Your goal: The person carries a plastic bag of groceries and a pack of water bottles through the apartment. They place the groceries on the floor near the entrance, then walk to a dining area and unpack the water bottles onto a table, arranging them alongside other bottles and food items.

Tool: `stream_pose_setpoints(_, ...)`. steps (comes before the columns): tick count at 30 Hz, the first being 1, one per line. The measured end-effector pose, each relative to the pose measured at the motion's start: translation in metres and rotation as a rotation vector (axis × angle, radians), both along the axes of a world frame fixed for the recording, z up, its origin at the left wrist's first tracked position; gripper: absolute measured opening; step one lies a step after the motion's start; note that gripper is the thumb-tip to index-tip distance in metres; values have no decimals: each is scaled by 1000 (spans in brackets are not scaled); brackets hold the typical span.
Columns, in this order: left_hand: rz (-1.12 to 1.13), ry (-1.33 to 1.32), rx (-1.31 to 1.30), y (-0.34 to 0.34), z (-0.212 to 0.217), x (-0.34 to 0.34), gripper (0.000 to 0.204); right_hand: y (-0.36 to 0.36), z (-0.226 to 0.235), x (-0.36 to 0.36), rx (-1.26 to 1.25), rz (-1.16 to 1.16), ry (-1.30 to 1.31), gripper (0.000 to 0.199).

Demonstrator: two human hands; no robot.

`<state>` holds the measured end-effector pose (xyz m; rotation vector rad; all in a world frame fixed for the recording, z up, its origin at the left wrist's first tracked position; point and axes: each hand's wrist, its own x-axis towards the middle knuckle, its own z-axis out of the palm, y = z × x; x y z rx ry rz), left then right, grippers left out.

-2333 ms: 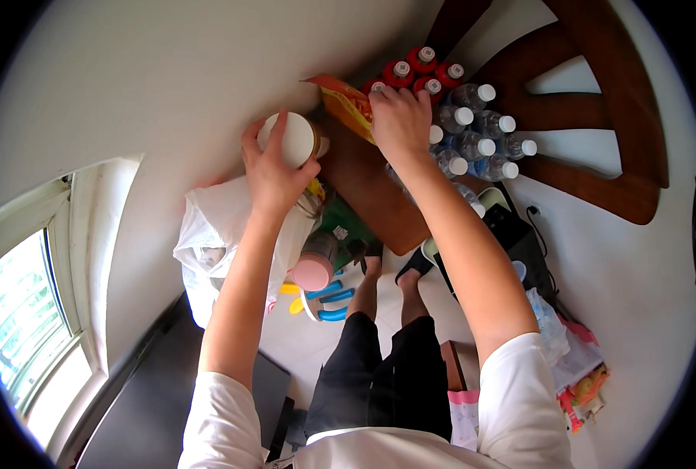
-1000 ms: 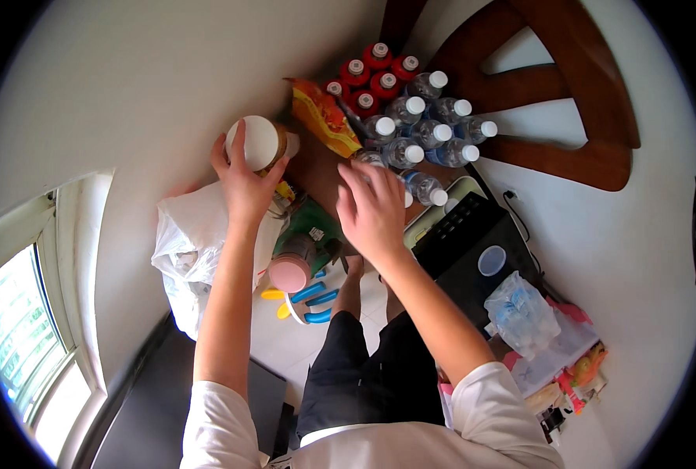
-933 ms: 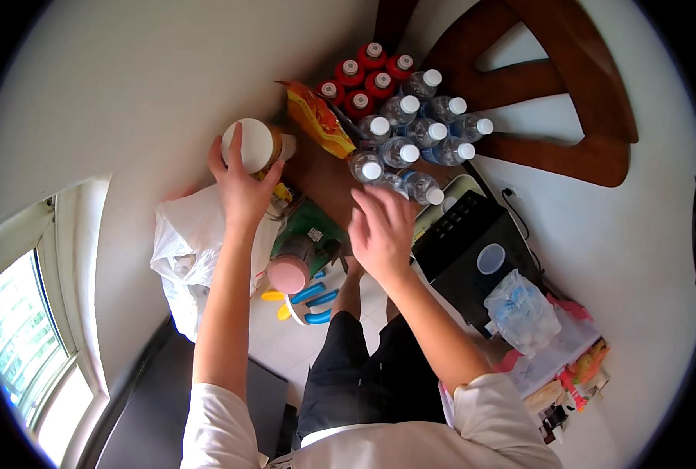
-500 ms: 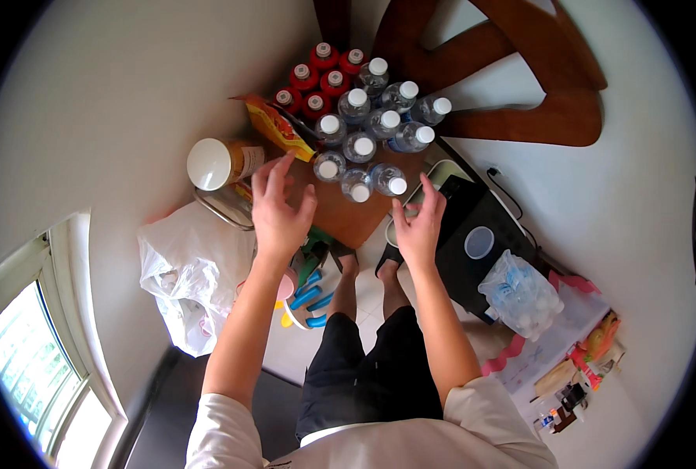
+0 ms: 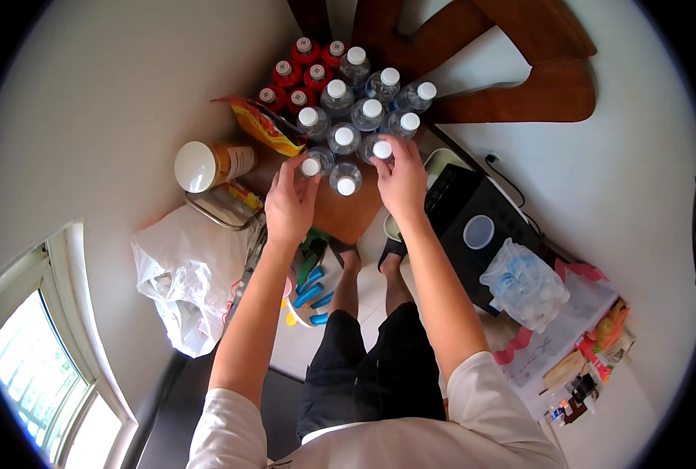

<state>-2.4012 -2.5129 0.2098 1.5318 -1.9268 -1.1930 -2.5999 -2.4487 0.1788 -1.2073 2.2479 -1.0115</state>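
Clear plastic bottles with white caps stand upright in a cluster on a brown wooden table (image 5: 348, 215). My left hand (image 5: 288, 207) has its thumb and fingers round the top of the near-left water bottle (image 5: 311, 166). With bent fingers, my right hand (image 5: 403, 181) grips the near-right water bottle (image 5: 382, 149) at its cap. Between my hands stands another clear bottle (image 5: 346, 184), which neither hand touches. My fingers partly hide the two gripped bottles.
Several red bottles (image 5: 288, 73) stand behind on the left, beside a yellow and red packet (image 5: 266, 129). A white-lidded jar (image 5: 197, 166) and a white plastic bag (image 5: 180, 273) are at left. A black appliance (image 5: 473, 211) with a bag of bottles (image 5: 524, 285) is at right.
Both hands have moved in to the front bottles, and their fingers have closed round two bottle tops. The near-right bottle stands more upright than before. The view has shifted slightly.
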Motion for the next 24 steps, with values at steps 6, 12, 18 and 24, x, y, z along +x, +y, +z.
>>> stream_pose_setpoints(6,24,-30,39,3,-3,-1,38,20,-9,1,-87,-30,-167,56)
stream_pose_setpoints(12,28,-9,18,2,-7,-6,40,66,-24,25,-149,-82,-281,64)
stream_pose_setpoints(18,62,-55,-112,-2,-16,-11,38,55,-2,68,31,47,-355,83)
stream_pose_setpoints(24,111,-237,-262,-10,-12,-3,34,31,-15,78,-1,-18,-228,68)
